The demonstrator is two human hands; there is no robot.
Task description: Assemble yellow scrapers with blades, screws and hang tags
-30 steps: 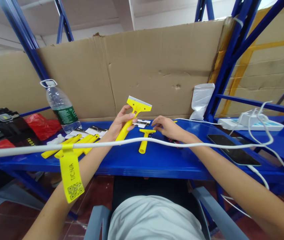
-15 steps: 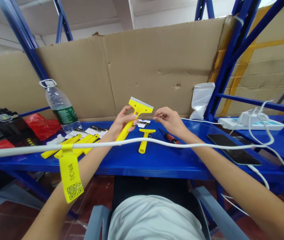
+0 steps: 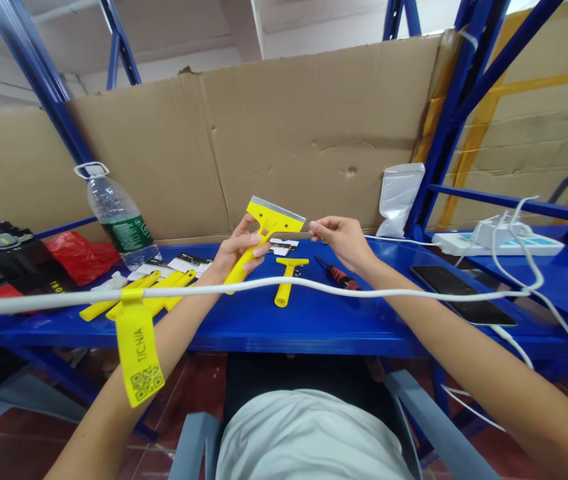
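Note:
My left hand is wrapped round the handle of a yellow scraper, raised above the table with its metal blade edge up. Just off the blade's right end is my right hand, thumb and fingertips pinched together; whatever they may hold is too small to make out. Below, a second, headed yellow scraper lies on the blue table, with small dark bits beside its head. A red and black screwdriver lies under my right hand. Several yellow handles rest by my left forearm.
Printed packets lie behind the scrapers. A water bottle, red bag and black box stand left. On the right are a phone and power strip. A white cable crosses the view in front.
The held scraper has shifted slightly left, and its head has turned so that more of the blade shows. My right fingertips have drawn into a tighter pinch near the blade's end.

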